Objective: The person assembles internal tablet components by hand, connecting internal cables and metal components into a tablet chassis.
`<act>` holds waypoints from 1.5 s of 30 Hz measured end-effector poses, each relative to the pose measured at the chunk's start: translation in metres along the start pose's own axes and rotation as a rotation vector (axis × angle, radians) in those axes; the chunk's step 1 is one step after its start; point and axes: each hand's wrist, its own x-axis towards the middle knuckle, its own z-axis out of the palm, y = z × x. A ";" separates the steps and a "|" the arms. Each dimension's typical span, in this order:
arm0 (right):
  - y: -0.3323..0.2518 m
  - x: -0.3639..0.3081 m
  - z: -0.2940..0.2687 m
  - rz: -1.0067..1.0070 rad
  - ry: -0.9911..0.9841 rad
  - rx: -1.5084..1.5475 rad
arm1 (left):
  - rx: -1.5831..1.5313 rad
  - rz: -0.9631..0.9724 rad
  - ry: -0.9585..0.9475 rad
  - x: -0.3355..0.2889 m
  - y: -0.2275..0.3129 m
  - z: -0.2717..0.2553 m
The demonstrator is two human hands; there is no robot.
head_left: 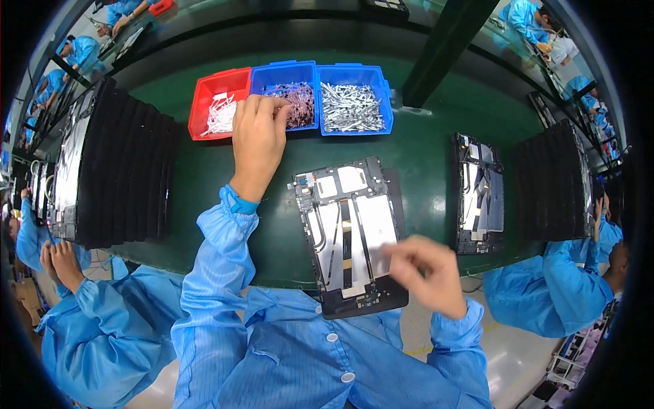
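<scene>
1. Fingers of the left hand (pixel 256 136) are curled, thumb close to the index fingertip, above the left part of the middle bin (pixel 283 72); whether they pinch anything, I cannot tell. Those of the right hand (pixel 430 274) are bent and blurred, index reaching leftward over the lower right side of the open device (pixel 375 218); contact or grip cannot be told.
2. Green worktable (pixel 429 167), stretching under the bins, devices and stacks.
3. Co-workers in blue smocks: left co-worker (pixel 112 324) and right co-worker (pixel 545 293), each near a table edge.
4. Left stack (pixel 126 170), black and tall, then right stack (pixel 552 180), also dark, standing at opposite sides.
5. The open device, tablet-shaped, lies slightly turned directly before the person, silver plates and dark strips exposed.
6. Second device (pixel 494 198), similarly opened, lies beside the right stack.
7. Three bins side by side beyond the open device: red bin (pixel 198 109), the blue middle bin, blue right bin (pixel 354 133).
8. Small parts inside them: white pieces (pixel 221 117), reddish-purple pieces (pixel 303 112) and silvery strips (pixel 351 108), in that order.
</scene>
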 end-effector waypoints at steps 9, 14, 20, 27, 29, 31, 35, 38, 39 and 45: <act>0.005 0.098 0.004 -0.159 0.284 -0.786 | -0.072 0.004 0.119 -0.003 -0.002 -0.004; 0.024 0.113 0.001 -0.057 0.084 -0.996 | -0.462 -0.339 0.101 -0.021 0.027 -0.039; 0.029 0.098 -0.006 -0.049 0.094 -0.760 | -0.969 -0.759 -0.350 -0.132 0.080 -0.076; 0.028 0.077 0.006 -0.102 0.189 -0.716 | -0.882 -0.636 -0.234 -0.156 0.114 -0.068; 0.031 0.074 0.012 -0.126 0.192 -0.700 | -0.819 -0.601 -0.228 -0.156 0.110 -0.072; 0.035 0.076 0.012 -0.152 0.188 -0.687 | -0.818 -0.595 -0.232 -0.151 0.104 -0.076; 0.010 0.076 0.018 -0.196 0.289 -0.733 | -0.666 -0.462 -0.181 -0.134 0.085 -0.088; -0.004 0.074 0.032 -0.371 0.117 -0.358 | -0.782 -0.478 -0.193 -0.126 0.085 -0.093; -0.010 0.071 0.038 -0.257 -0.049 -0.214 | -0.889 -0.510 -0.209 -0.124 0.086 -0.094; 0.008 0.069 0.062 -0.323 -0.086 -0.046 | -0.766 -0.301 -0.235 -0.112 0.078 -0.094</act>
